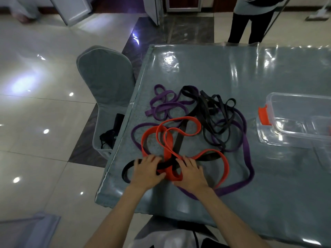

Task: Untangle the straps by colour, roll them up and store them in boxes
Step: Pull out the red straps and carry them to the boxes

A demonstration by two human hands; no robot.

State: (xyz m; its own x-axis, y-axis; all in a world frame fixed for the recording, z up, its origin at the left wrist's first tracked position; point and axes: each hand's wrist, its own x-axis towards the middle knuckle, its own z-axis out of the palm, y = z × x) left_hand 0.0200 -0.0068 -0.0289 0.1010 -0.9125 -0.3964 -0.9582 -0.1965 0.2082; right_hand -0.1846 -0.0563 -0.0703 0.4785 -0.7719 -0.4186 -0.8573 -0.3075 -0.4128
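No brand or label can be read anywhere; the only mark is a small pale scrap of print on the dark bag [109,135] lying on the seat of the covered chair [105,83] to the left of the table, too small to make out. On the table [206,68], under its shiny clear cover, the straps lie in one tangle: purple straps [161,106] looped at the far left and sweeping round the right side, black straps [213,111] bunched at the far middle, and a red strap [180,135] curling through the near middle. Both hands work at the near end of that tangle. The left hand [148,174] lies palm down on a black loop, thumb curled toward the crossing of red and black; whether it actually pinches the strap I cannot tell. The right hand [191,174] lies just beside it, fingers spread fairly flat over the red strap (its thumb hidden under the red fold), pressing rather than gripping. The red fold sits between the two hands, touching both. A clear plastic box [297,120] with a red clasp [264,115] stands well apart at the right edge, seemingly resting on a clear lid. At the far side a second person [250,24] stands on the tiled floor.
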